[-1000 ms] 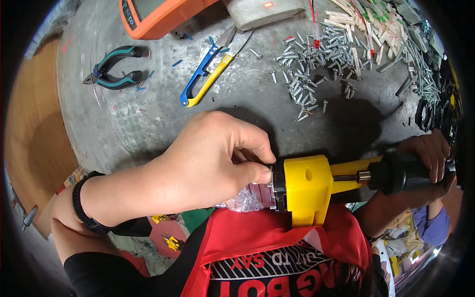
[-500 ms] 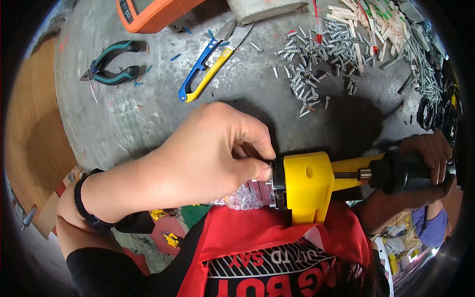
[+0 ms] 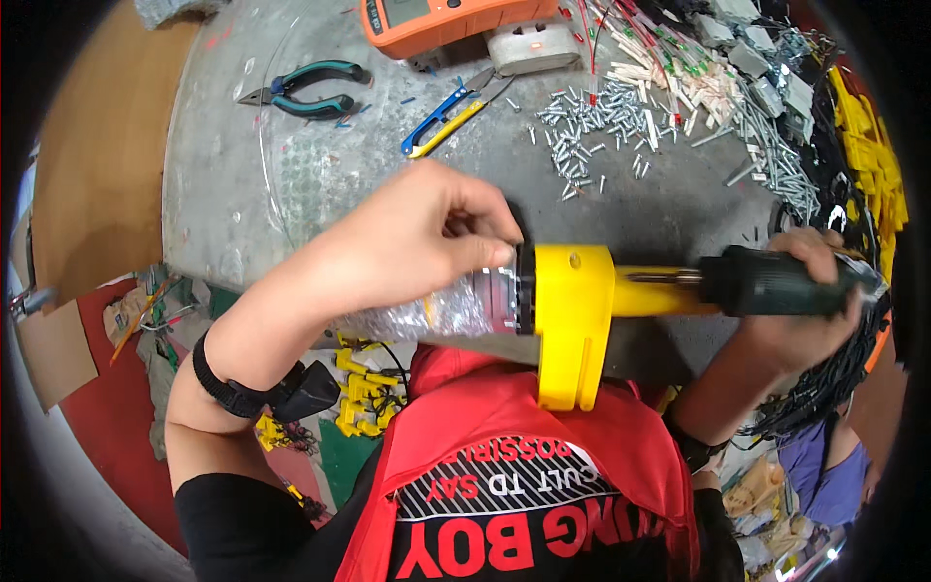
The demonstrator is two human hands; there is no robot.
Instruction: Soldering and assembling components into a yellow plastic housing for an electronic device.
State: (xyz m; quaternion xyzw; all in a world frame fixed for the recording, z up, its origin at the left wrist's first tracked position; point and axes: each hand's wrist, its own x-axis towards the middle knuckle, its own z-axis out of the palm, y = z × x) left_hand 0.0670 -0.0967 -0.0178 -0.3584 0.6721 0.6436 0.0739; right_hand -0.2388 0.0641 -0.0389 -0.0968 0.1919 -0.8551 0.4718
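Note:
My left hand (image 3: 427, 233) is closed in a pinch, its thumb and forefinger at the black rim of a yellow plastic housing (image 3: 572, 310). Clear plastic wrap (image 3: 417, 315) covers the part to the left of that rim, under my wrist. In my right hand (image 3: 805, 339) is a dark power screwdriver (image 3: 776, 281), fingers wrapped round its body. Its shaft points left and meets the right side of the housing. A yellow arm of the housing, smeared by motion, runs beside the shaft. The bit's tip is hidden inside the yellow plastic.
Beyond my hands on the grey bench lie pliers (image 3: 305, 89), thread snips (image 3: 451, 114) and loose screws (image 3: 596, 131). An orange meter (image 3: 456, 24) and a white socket block (image 3: 533, 50) stand farther back. White connectors (image 3: 669, 82), black cables (image 3: 824, 388) and yellow parts (image 3: 868, 145) crowd the right.
The view has shifted, so the bench tools sit higher and look smaller. The housing and screwdriver appear higher in the picture; the right forearm shows more. Both hands keep their grips.

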